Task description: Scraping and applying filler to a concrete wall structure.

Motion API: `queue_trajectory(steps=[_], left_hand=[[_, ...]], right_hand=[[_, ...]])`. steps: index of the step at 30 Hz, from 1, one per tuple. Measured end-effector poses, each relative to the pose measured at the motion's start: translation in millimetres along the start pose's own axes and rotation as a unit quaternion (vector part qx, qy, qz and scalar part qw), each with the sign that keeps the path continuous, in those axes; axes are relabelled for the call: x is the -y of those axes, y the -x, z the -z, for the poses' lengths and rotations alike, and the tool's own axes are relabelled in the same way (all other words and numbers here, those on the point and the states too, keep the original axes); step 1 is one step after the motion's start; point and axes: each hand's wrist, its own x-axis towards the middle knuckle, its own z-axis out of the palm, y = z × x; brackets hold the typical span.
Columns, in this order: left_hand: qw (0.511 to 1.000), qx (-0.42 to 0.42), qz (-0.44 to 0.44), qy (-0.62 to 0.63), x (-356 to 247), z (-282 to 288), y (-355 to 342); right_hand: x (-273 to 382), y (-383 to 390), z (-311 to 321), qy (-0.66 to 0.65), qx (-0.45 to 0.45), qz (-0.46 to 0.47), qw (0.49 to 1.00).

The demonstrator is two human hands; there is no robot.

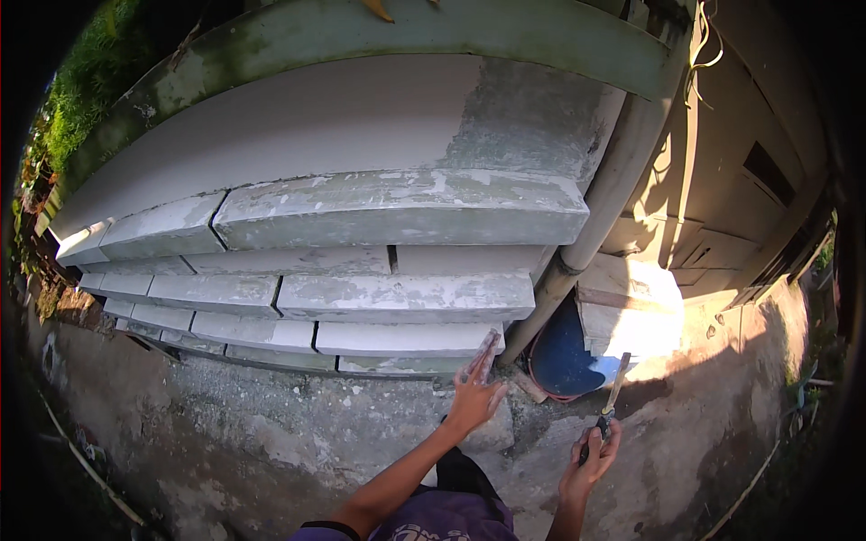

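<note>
My left hand reaches forward with its fingers spread, the fingertips touching the lower right corner of a stepped grey wall of plastered block courses. It holds nothing. My right hand is closed around the dark handle of a putty knife, whose narrow metal blade points up and away from me. The tool hangs in the air to the right of the wall, in front of a blue bucket.
A grey drainpipe runs down the wall's right edge. White blocks are stacked beside the bucket. A wooden door stands at the right. Rough concrete ground lies below, grass at upper left.
</note>
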Motion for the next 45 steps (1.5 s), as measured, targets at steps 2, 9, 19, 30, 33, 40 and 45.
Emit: queue_trajectory(steps=[2, 9, 19, 30, 33, 40, 45], left_hand=[[0.999, 0.012, 0.038, -0.003, 22.9, 9.2, 46.3], [0.969, 0.022, 0.227, -0.092, 80.8, 41.7, 182.8], [0.928, -0.028, 0.371, -0.008, 75.6, 61.2, 321.6], [0.882, -0.264, 0.388, -0.040, 109.9, 50.5, 201.4], [0.856, -0.318, 0.406, 0.051, 128.1, 58.9, 128.7], [0.818, -0.486, 0.307, 0.019, 150.2, 117.7, -0.6], [0.756, -0.541, 0.366, -0.032, 195.2, 155.4, -43.8]], right_hand=[[0.4, 4.2, 1.3, -0.004, 0.008, -0.021, 1.000], [7.6, 20.1, -10.0, 0.032, 0.078, -0.085, 0.993], [52.1, -94.2, -34.0, 0.160, 0.246, 0.071, 0.953], [123.0, -222.3, -225.7, 0.336, 0.393, 0.415, 0.749], [121.9, -241.4, -256.0, 0.347, 0.443, 0.439, 0.700], [108.2, -233.7, -299.2, 0.348, 0.453, 0.516, 0.638], [114.0, -224.9, -281.1, 0.339, 0.388, 0.523, 0.679]])
